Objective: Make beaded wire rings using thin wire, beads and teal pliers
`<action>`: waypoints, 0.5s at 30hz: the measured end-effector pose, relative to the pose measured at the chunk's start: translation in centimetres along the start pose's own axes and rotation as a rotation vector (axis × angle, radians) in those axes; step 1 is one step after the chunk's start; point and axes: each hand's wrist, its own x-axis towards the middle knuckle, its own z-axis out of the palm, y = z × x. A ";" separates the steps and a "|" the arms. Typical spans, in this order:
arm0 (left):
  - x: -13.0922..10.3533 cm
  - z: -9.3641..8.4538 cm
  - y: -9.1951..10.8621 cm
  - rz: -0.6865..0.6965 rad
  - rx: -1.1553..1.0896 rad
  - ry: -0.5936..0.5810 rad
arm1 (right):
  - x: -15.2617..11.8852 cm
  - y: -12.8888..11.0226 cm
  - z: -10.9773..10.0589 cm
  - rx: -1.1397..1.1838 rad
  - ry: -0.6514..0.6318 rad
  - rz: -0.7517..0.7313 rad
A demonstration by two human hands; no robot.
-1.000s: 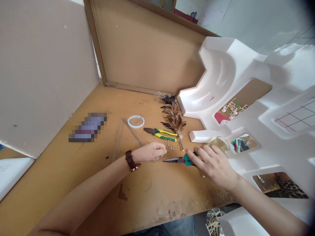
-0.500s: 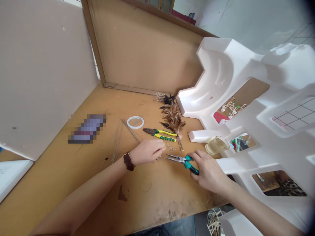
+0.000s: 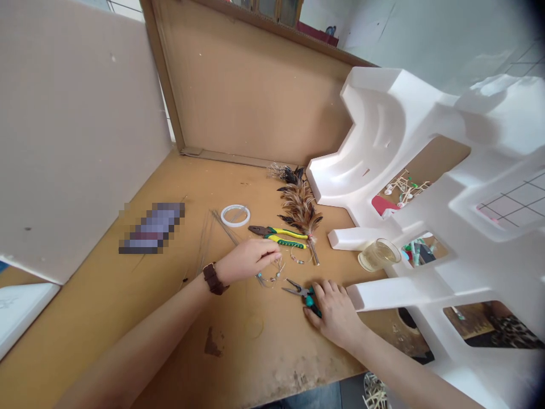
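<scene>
My left hand (image 3: 249,261), with a brown watch strap (image 3: 215,278) on its wrist, pinches a thin wire loop with small beads (image 3: 272,278) that hangs below the fingertips. My right hand (image 3: 334,309) is wrapped round the teal handles of the needle-nose pliers (image 3: 303,292), low over the table; their jaws are apart and point left, near the beaded loop. Another beaded wire ring (image 3: 300,254) lies beside the yellow-green pliers (image 3: 279,236). Just behind those pliers is a white ring-shaped roll (image 3: 235,216). Thin wires (image 3: 203,241) lie left of it.
A brown feather bundle (image 3: 299,207) lies at the back. White molded foam (image 3: 374,136) stands on the right, with a glass cup (image 3: 378,254) by it. A cardboard panel (image 3: 255,91) closes the back; a pixelated flat object (image 3: 153,228) lies left.
My right hand has moved left and down with the pliers, which now sit lower. My left hand has shifted slightly left and up, and the beaded loop now shows under its fingers.
</scene>
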 end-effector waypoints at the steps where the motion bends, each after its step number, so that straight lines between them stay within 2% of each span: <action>1: 0.0 0.0 0.0 0.007 0.019 -0.007 | 0.1 0.0 -0.2 0.009 0.003 -0.011; 5: -0.1 -0.1 0.3 0.050 0.080 0.000 | 1.2 0.8 -1.8 0.138 0.019 -0.041; 8: -0.2 0.0 0.6 0.082 0.134 -0.025 | 3.0 1.2 -4.0 0.408 0.127 -0.009; 11: -0.2 0.2 0.9 0.094 0.184 -0.066 | 5.0 0.3 -5.9 0.705 0.152 -0.078; 15: -0.2 0.4 1.0 0.069 0.175 -0.043 | 7.0 -1.8 -6.6 0.834 0.142 -0.147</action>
